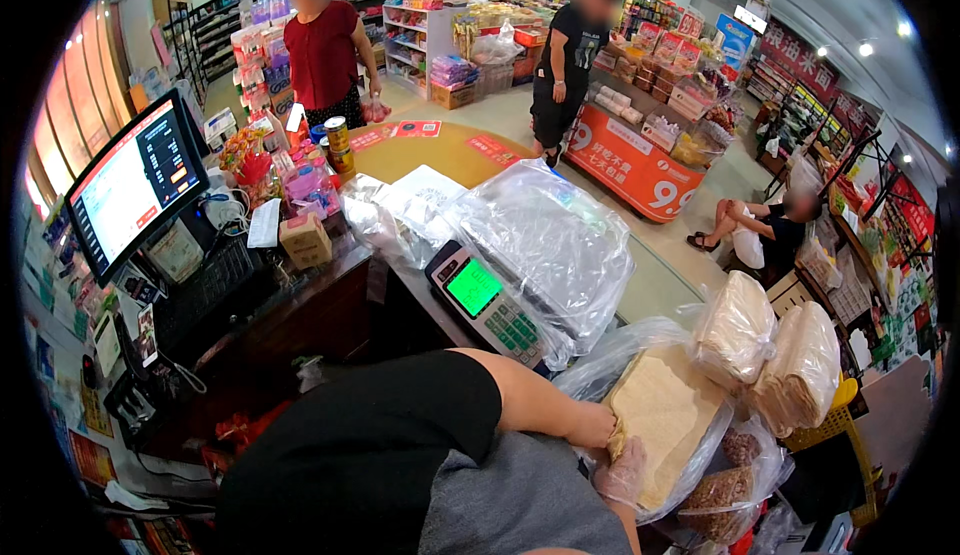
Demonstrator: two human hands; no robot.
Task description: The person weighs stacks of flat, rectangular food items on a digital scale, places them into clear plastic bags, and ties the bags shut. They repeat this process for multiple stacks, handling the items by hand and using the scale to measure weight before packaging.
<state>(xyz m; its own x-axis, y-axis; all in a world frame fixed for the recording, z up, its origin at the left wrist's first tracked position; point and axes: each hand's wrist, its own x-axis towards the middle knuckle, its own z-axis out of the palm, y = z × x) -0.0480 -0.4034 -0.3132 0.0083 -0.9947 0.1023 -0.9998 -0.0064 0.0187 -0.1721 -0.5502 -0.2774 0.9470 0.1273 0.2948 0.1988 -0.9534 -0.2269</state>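
A stack of thin, flat, pale yellow sheets, seemingly tofu skin [667, 420], lies in an opened clear plastic bag [705, 454] on the counter. My left hand [596, 426] grips the near-left edge of the top sheets, its fingertips partly hidden under them. Just below it, my right hand [624, 472], in a thin clear glove, touches the same edge; its fingers are partly hidden. Beyond my left arm stands a weighing scale [487, 300] with a lit green display, its pan [547, 240] covered in clear plastic.
Bagged folded sheets [735, 330] and a bag of brown, grainy food [716, 502] lie on the right, near a yellow basket [840, 412]. A monitor [135, 187], small carton [305, 240] and cans [339, 142] stand left. Two people stand beyond the counter; another sits at right.
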